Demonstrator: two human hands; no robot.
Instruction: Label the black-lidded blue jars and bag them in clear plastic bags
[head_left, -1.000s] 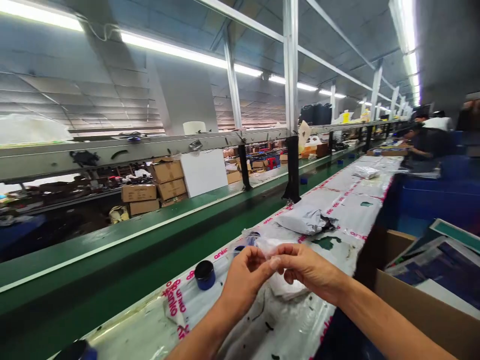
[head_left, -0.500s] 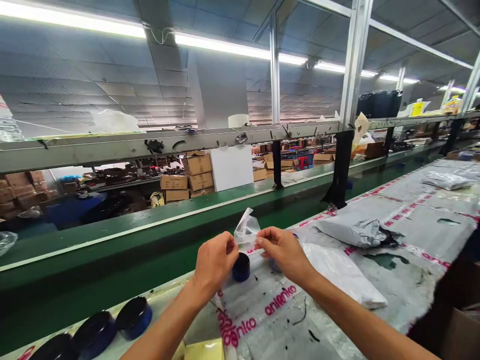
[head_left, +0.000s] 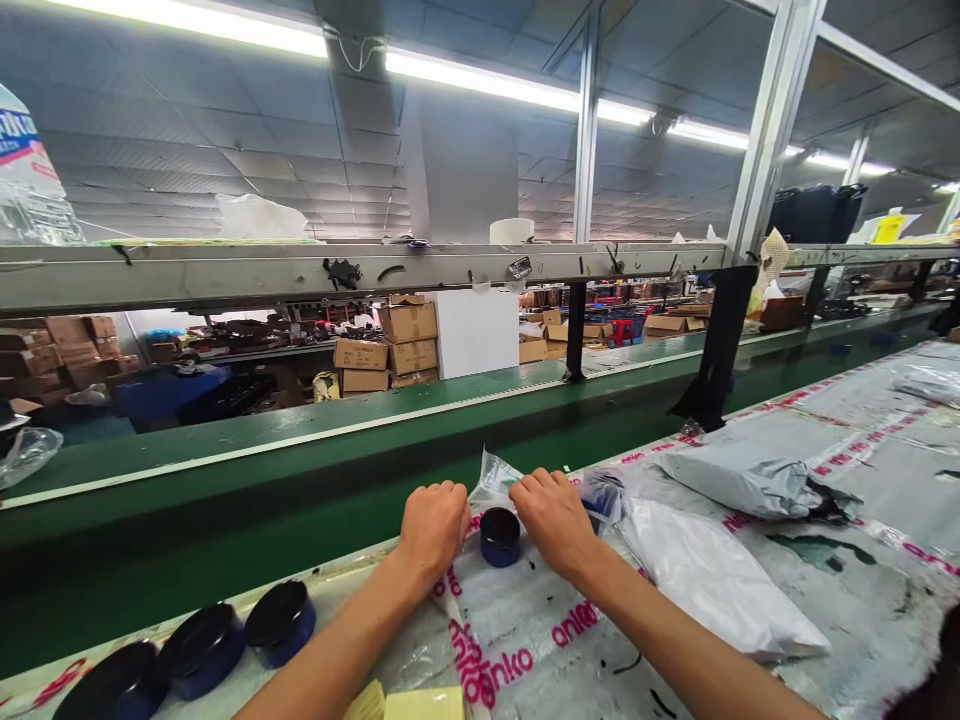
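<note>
A small clear plastic bag (head_left: 496, 476) is stretched between my two hands above the covered bench. My left hand (head_left: 435, 522) grips its left edge with curled fingers. On the other side my right hand (head_left: 553, 515) is closed on the bag's right edge; its fingertips are hidden behind the knuckles. Just below the bag, between my wrists, a round dark-blue piece with a black top (head_left: 500, 537) rests on the bench. Another blue piece in clear plastic (head_left: 602, 497) lies right of my right hand.
Several round blue-black pieces (head_left: 280, 622) line the bench's front left. Yellow paper pads (head_left: 424, 704) lie at the bottom. A white plastic bag (head_left: 720, 575) and a grey bag (head_left: 750, 480) lie right. Beyond runs a green conveyor (head_left: 360, 510), under a metal rail (head_left: 435, 262).
My view has turned slightly left. Both hands have rolled so their knuckles face up, still holding the clear bag, and the blue piece in plastic now shows beside my right hand.
</note>
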